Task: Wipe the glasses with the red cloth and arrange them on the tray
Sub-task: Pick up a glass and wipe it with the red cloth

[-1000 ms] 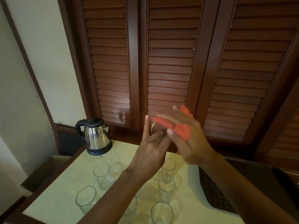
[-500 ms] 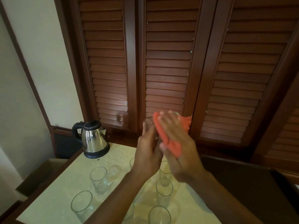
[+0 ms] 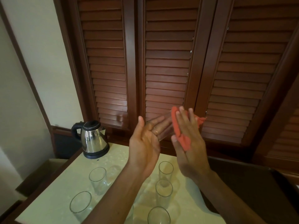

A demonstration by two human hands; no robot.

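A clear glass (image 3: pixel 163 126) lies sideways in the air between my two hands. My left hand (image 3: pixel 145 143) has its palm up and its fingers straight against the glass's left side. My right hand (image 3: pixel 191 152) presses the red cloth (image 3: pixel 179 131) onto the glass's right side; the cloth is tucked between its fingers. Several more glasses stand upright on the cream tabletop (image 3: pixel 64 191) below, among them one at the left (image 3: pixel 97 180) and one in the middle (image 3: pixel 163 191). The dark tray (image 3: pixel 258 191) lies to the right of them.
A steel electric kettle (image 3: pixel 94 139) stands at the table's back left corner. Dark louvred wooden doors (image 3: pixel 168 62) rise right behind the table. A pale wall (image 3: pixel 32 62) is on the left.
My left hand has opened flat and turned palm up under the glass. My right hand with the cloth has slid along the glass to its right side.
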